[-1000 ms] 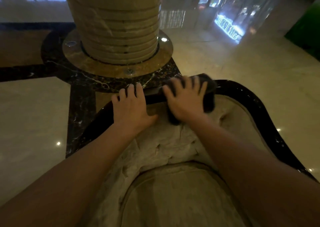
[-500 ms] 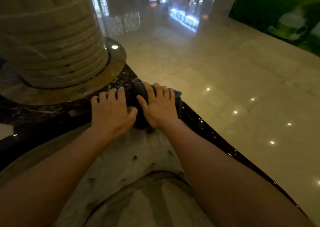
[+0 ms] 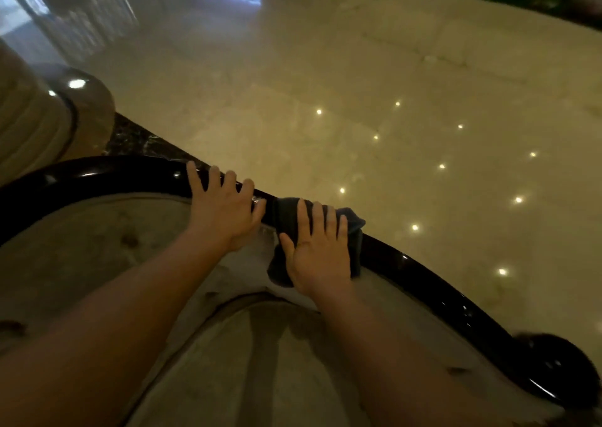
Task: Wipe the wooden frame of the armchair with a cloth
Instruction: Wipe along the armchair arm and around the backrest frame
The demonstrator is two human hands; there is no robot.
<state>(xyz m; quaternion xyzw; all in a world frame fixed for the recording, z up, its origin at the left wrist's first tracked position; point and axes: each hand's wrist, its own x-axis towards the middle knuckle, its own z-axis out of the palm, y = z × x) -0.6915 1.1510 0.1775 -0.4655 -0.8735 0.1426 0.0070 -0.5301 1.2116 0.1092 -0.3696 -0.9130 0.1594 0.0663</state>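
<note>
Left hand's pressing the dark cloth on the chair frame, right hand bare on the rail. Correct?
Hands are swapped. The head view shows the right hand pressing the dark cloth flat on the chair frame, while the left hand rests bare on the rail beside it.

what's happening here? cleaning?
Yes. A person leans over an armchair and wipes its glossy dark frame. The right hand lies flat on a dark cloth draped over the top rail, pressing it down. The left hand rests bare on the rail just beside it, fingers over the edge, seemingly for support. The pale upholstery and seat cushion lie below, with a polished floor behind.
</note>
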